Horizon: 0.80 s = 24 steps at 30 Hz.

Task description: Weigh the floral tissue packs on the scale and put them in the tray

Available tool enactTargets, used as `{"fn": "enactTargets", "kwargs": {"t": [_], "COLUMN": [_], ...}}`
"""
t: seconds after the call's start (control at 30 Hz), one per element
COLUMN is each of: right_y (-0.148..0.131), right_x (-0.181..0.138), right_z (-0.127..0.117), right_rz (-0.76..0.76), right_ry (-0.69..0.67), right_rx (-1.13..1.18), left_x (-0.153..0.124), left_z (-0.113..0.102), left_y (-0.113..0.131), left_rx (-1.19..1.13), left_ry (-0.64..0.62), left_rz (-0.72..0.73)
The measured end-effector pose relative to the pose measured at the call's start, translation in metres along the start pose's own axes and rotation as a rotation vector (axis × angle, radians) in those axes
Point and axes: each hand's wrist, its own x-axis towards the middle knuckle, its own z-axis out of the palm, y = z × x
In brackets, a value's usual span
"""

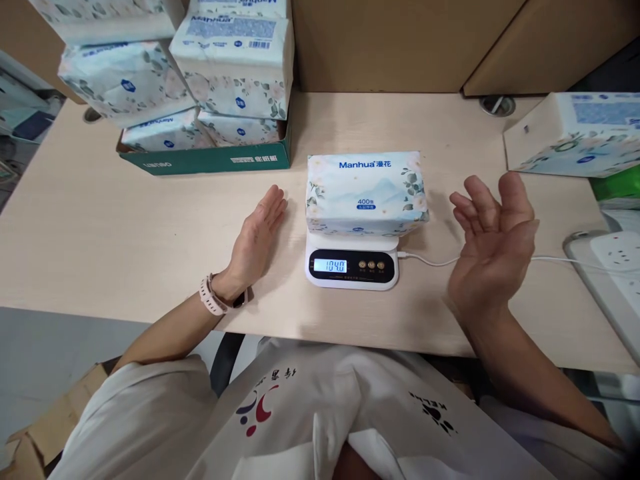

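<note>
left hand (254, 241) at the left, fingers extended close together and pointing far, left forearm (167, 333) slanting in from the near left, right hand (493, 250) at the right, palm showing, fingers spread and loosely bent, right forearm (545, 373) rising from the near right

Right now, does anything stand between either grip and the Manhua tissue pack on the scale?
Nothing visible stands between the left grip or right grip and that Manhua tissue pack. The white cable runs from the digital scale under the right grip, below the pack in view.
</note>
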Motion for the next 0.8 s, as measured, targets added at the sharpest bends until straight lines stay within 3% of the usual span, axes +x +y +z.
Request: {"fn": "enactTargets", "kwargs": {"t": [0.6, 0.8], "right_y": [-0.016, -0.014], "right_x": [-0.005, -0.003], "right_z": [0.005, -0.001], "right_rz": [0.182, 0.104], "right_ry": [-0.012, -0.057], "right_rx": [-0.007, -0.051], "left_x": [-0.001, 0.0], "left_z": [0.004, 0.005], "left_y": [0.009, 0.013], "left_rx": [-0.049, -0.06], "left_ry": [0.065, 0.099], "left_rz": [-0.013, -0.048]}}
